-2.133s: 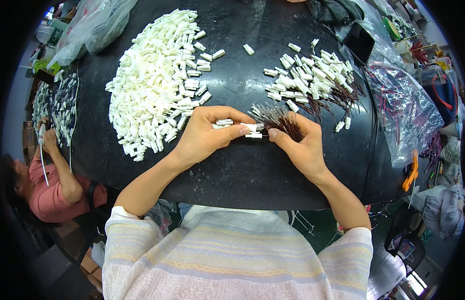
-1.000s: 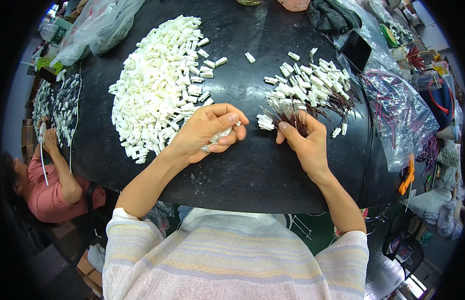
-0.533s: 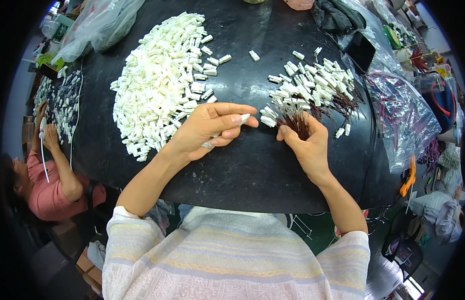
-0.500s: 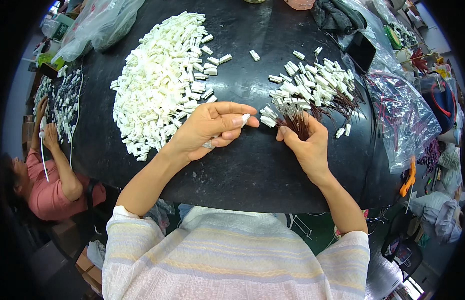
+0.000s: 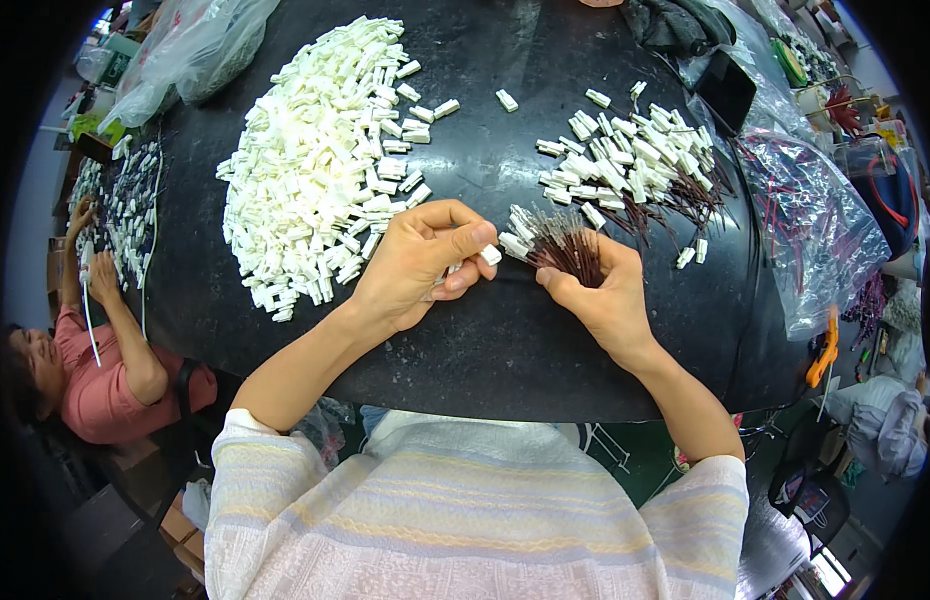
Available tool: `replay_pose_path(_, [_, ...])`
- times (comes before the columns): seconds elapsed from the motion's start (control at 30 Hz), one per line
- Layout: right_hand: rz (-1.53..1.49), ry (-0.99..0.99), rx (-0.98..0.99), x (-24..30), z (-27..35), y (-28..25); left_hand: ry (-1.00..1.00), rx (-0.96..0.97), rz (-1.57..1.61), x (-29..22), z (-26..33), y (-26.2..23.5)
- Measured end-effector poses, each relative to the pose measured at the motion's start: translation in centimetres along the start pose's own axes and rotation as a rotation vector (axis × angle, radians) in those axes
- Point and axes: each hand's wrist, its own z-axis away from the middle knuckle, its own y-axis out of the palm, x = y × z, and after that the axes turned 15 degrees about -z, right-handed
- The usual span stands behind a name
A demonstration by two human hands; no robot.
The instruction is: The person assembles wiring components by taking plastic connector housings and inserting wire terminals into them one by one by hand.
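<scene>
My left hand (image 5: 417,262) pinches a small white plastic connector (image 5: 490,254) between thumb and fingers, and holds more of them in its palm. My right hand (image 5: 597,290) grips a bundle of dark red wires (image 5: 565,250) whose bare ends point toward the connector. Both hands rest on the black table (image 5: 505,340), almost touching. A big heap of white connectors (image 5: 320,180) lies just left of my left hand. Beyond my right hand lies a pile of connectors with wires fitted (image 5: 630,170).
A clear bag of red wires (image 5: 820,230) lies at the table's right edge. Another clear plastic bag (image 5: 195,50) sits far left. A dark phone (image 5: 725,85) lies far right. At the left a person in a pink shirt (image 5: 95,370) works at a second table.
My left hand brought a connector from its palm up to its fingertips and moved it right toward the wire ends. My right hand kept the bundle in place.
</scene>
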Motion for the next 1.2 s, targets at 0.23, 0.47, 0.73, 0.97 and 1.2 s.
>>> replay_pose_path(0.23, [-0.026, 0.017, 0.011, -0.1, 0.0, 0.2, 0.028, -0.030, -0.009, 0.3, -0.1, -0.1])
replay_pose_path(0.47, [-0.002, -0.027, 0.000, -0.4, 0.0, 0.0, 0.142, -0.098, -0.187, 0.1, 0.2, 0.5])
replay_pose_path(0.73, [-0.038, -0.026, -0.047, -0.3, 0.1, 0.2, 0.131, -0.138, -0.381, -0.2, 0.8, 1.6])
replay_pose_path(0.97, [0.005, 0.014, 0.026, 0.0, 0.1, -0.2, 0.102, 0.038, -0.397, 0.0, 0.6, 0.9])
replay_pose_path(1.2, [-0.023, 0.040, 0.062, 0.3, 0.1, 0.0, 0.127, 0.055, -0.384, 0.1, 0.7, 1.3])
